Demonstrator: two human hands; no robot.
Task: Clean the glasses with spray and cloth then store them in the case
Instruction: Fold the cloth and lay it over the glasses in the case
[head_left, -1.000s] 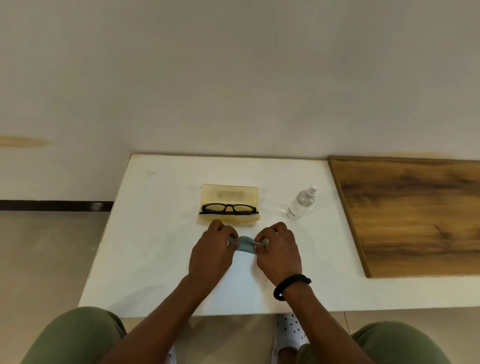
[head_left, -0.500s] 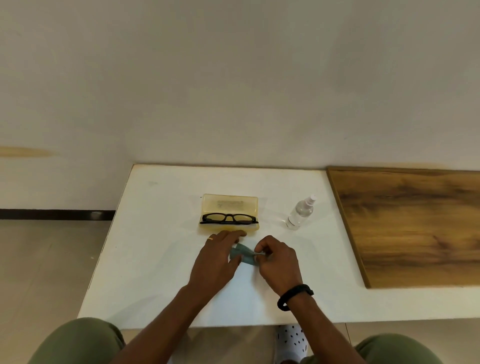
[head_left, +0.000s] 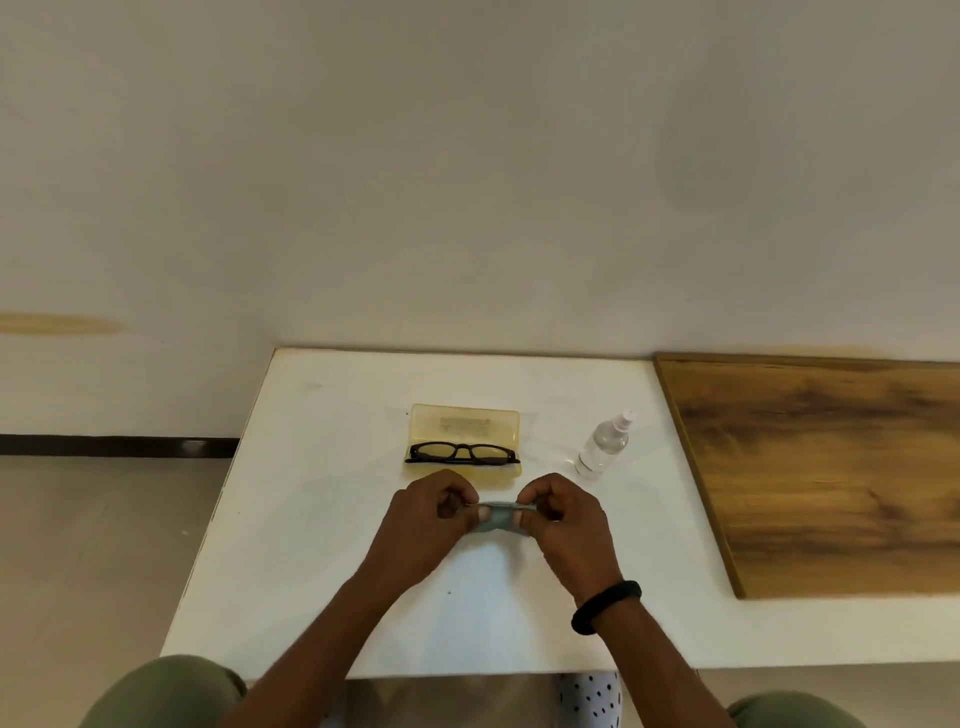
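**Cloth pinched between both hands; glasses lie in the open case**

Nearest the seated person: olive-green trouser knees at the bottom edge, with a white dotted shoe showing under the white table.

Over the table's middle, the left hand and right hand meet. Each pinches one end of a small grey-blue cloth between thumb and fingers; the cloth is bunched narrow between them and held just above the tabletop. A black band circles the right wrist.

At 12 o'clock from the hands, just beyond the knuckles: a translucent yellow case, open, its lid lying back flat. Black-framed glasses rest in the near half, lenses facing the person, temples folded as far as can be told.

At 1 o'clock from the hands, apart from the case: a clear spray bottle, white nozzle on top, leaning in this wide view.

At 3 o'clock, a wood-grain panel adjoins the white surface. Furthest back: a plain wall.
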